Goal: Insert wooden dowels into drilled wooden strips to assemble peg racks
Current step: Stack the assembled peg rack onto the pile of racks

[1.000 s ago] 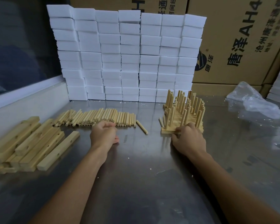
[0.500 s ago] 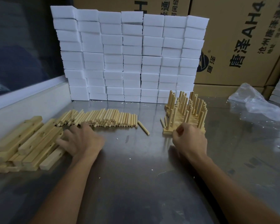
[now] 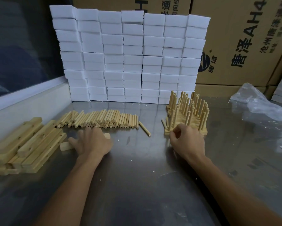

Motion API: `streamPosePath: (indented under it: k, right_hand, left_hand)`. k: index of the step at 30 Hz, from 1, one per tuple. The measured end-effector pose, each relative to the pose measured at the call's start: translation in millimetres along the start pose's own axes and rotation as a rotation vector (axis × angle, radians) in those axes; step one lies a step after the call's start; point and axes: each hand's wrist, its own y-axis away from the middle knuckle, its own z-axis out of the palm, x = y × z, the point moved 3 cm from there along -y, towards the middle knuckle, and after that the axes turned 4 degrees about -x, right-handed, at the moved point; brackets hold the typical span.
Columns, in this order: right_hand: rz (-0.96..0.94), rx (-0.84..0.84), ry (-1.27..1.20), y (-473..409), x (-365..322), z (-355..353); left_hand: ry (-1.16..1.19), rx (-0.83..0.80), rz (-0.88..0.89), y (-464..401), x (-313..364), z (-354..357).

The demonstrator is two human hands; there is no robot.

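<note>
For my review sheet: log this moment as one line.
left hand: holds drilled strip on table | right hand: curled at finished racks, grip unclear | loose dowels: untouched

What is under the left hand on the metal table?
A pale wooden strip lies under the left hand, its ends sticking out either side. Its middle and any drilled holes are covered.

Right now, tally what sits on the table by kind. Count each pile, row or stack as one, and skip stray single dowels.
Pile of drilled strips: 1
Single strip under the left hand: 1
Row of loose dowels: 1
Cluster of finished racks: 1
Stack of white blocks: 1
Plastic bag: 1
Total: 6
</note>
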Motion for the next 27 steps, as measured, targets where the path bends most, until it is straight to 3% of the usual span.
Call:
streamPosePath:
  k: [6,10,12,14,17,19,24,27]
  right_hand:
    - [-0.079,-0.012,-0.014,2.4,-15.5,3.8]
    - [-0.131,-0.016,-0.027,4.9,-23.6,6.8]
    - [-0.156,-0.032,-0.026,6.1,-26.6,8.4]
    - [-0.182,-0.056,-0.026,6.9,-29.3,10.0]
    - [-0.220,-0.116,-0.040,8.6,-35.1,13.4]
    - [-0.252,-0.134,-0.050,10.0,-39.7,14.9]
    - [-0.319,-0.224,-0.149,12.5,-53.2,27.7]
    - [-0.248,-0.324,-0.249,6.5,-61.8,45.4]
  left_hand:
    - [0.145,0.200,0.185,3.0,11.1,-4.8]
    - [0.484,0.441,0.357,7.6,19.3,-14.4]
    - [0.717,0.455,0.403,9.8,22.3,-15.1]
    - [1.006,0.327,0.365,10.7,26.6,-11.8]
    - [1.488,0.013,0.131,8.4,32.6,-0.8]
    - [1.691,-0.140,0.004,7.2,35.5,5.3]
    - [1.825,-0.358,-0.089,7.1,35.1,14.9]
    - [1.909,-0.438,-0.136,7.5,33.4,17.1]
